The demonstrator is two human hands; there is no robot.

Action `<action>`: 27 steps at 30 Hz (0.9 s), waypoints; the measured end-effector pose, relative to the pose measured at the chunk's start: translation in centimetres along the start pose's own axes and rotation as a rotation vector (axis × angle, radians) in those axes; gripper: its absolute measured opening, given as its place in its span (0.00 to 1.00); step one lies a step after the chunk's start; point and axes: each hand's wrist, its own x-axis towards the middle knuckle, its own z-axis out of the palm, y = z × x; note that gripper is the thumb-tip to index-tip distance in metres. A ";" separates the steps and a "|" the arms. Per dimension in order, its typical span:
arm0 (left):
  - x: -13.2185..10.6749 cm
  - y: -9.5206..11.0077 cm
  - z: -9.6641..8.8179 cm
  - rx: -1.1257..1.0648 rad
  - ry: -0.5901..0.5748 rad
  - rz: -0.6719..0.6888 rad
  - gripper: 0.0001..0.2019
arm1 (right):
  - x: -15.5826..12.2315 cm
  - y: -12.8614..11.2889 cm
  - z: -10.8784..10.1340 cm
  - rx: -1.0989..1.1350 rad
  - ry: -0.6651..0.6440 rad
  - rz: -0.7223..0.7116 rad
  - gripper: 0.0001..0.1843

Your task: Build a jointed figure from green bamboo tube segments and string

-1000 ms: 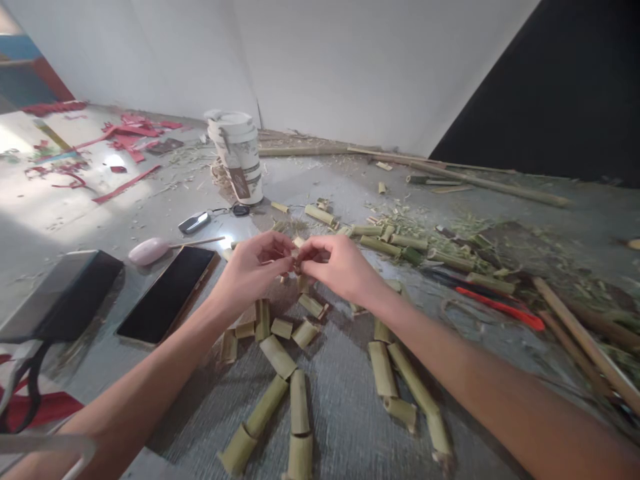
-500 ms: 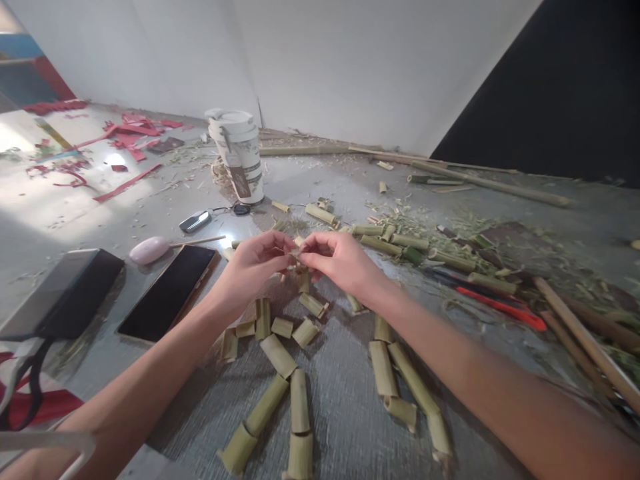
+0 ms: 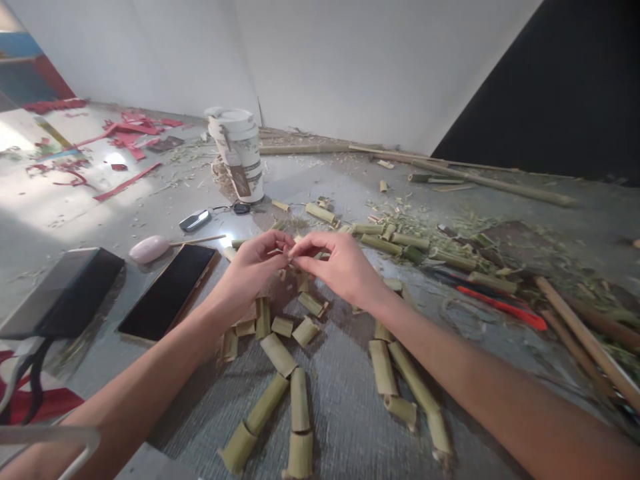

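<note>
My left hand [image 3: 255, 267] and my right hand [image 3: 337, 267] meet fingertip to fingertip above the grey floor, both closed in a pinch on a small piece of bamboo [image 3: 290, 253] held between them. Most of that piece is hidden by my fingers. Below the hands lie several short cut green bamboo segments [image 3: 280, 353], some in a row toward me, more beside my right forearm [image 3: 400, 380].
A phone [image 3: 167, 290] and a dark case [image 3: 63, 293] lie at the left, with a pink oval object [image 3: 147, 249] and a key fob [image 3: 195, 220]. A white cup [image 3: 237, 153] stands behind. An orange-handled tool [image 3: 495, 303], long bamboo poles [image 3: 585, 340] and shavings cover the right.
Both hands have shifted slightly left and up while keeping their pinch on the small piece; the right fingers have turned a little over it.
</note>
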 end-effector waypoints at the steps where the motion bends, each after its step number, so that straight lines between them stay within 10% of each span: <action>1: 0.0 0.1 0.0 0.006 0.007 -0.001 0.07 | 0.0 0.0 0.0 -0.011 0.005 0.005 0.04; 27: -0.3 0.7 0.1 0.269 -0.004 0.195 0.03 | -0.1 0.4 0.2 0.066 0.012 0.119 0.03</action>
